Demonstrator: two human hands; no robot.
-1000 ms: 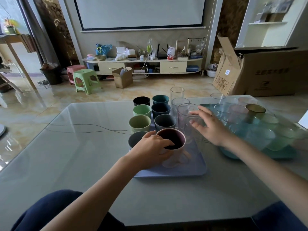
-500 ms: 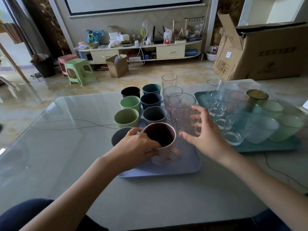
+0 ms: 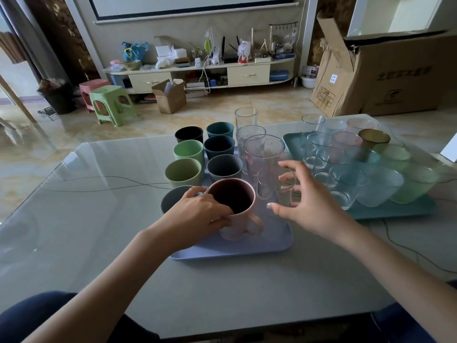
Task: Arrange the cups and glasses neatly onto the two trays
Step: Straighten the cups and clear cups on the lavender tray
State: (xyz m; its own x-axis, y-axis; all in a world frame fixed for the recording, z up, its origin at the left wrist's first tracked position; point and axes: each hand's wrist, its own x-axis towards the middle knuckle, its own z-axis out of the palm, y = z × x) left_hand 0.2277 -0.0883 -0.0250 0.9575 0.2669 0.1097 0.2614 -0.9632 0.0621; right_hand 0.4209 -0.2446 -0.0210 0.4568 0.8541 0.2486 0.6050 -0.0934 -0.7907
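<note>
A lavender tray (image 3: 235, 251) holds two rows of coloured cups, among them a light green cup (image 3: 183, 172) and a grey-blue cup (image 3: 223, 167), with tall clear glasses (image 3: 263, 149) in a third row. My left hand (image 3: 197, 214) grips a pink mug (image 3: 232, 209) at the tray's front, its handle facing me. This hand partly hides a grey cup (image 3: 173, 199). My right hand (image 3: 309, 201) curls around a clear glass (image 3: 274, 189) standing right of the mug, thumb in front and fingers behind. A teal tray (image 3: 395, 210) to the right carries several glasses and an amber cup (image 3: 373, 138).
A thin black cable (image 3: 99, 181) runs across the glass tabletop to the left of the lavender tray. Another cable (image 3: 408, 251) trails off the teal tray's front. A large cardboard box (image 3: 395, 78) stands beyond the table's far right corner. A white object (image 3: 450, 149) sits at the right edge.
My right hand has come back from the tall glasses and closed around the clear glass next to the mug. My left hand has stayed on the pink mug. The view has tilted down.
</note>
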